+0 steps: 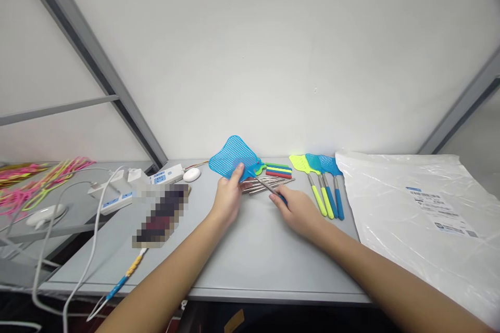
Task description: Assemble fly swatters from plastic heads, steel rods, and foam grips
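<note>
A blue mesh fly swatter head [233, 156] is pinched near its neck by my left hand [228, 197], thumb on top. From that neck a metal rod [265, 183] slants down to the right. My right hand [297, 210] is closed around the blue fly swatter handle [283, 199] at the rod's lower end, mostly covered by the fingers. Just behind the hands lie loose metal rods [279, 182] and a stack of green, yellow, blue and red handles [278, 170]. A bright green piece [261, 167] shows partly behind the blue head.
Several fly swatters [326, 195] lie right of my hands, beside a white plastic package [394, 208]. On the left are a blurred-out phone-like object [162, 216] on a cable, power strips [166, 174], a white oval device [191, 174] and pink-yellow strands [50, 184].
</note>
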Tool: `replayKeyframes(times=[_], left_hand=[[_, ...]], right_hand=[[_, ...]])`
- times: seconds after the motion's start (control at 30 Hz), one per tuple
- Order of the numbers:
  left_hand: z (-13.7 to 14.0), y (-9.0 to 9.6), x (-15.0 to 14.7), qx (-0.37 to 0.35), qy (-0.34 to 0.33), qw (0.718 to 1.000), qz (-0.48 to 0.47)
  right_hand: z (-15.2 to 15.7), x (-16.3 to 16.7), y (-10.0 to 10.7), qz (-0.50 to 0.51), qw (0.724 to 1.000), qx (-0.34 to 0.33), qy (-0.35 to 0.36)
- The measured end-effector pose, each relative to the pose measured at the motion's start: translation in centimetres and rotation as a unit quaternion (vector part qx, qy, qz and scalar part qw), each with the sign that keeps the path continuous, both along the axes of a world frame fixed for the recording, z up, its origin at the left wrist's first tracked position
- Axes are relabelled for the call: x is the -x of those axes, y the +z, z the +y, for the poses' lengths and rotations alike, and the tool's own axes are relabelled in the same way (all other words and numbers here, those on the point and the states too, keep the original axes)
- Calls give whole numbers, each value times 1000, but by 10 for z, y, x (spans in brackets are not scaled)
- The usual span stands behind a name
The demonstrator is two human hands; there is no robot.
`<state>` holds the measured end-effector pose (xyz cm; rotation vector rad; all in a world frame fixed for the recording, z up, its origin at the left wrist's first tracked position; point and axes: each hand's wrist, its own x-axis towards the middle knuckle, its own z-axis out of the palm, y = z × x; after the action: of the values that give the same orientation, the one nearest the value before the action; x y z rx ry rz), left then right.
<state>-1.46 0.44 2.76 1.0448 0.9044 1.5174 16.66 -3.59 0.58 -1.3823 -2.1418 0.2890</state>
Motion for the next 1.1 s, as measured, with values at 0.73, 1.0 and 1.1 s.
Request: replayKeyframes(times=[0.73, 1.0, 1.1], left_hand=[[14, -23, 7, -5, 64, 997, 46], [14, -24, 7, 10, 49, 997, 50], [11, -29, 3, 33, 16, 998, 59]], right_hand=[[4, 7, -13, 48, 998, 41, 6], [6, 8, -16, 68, 996, 59, 13], [7, 9, -19, 77, 994, 73, 24]])
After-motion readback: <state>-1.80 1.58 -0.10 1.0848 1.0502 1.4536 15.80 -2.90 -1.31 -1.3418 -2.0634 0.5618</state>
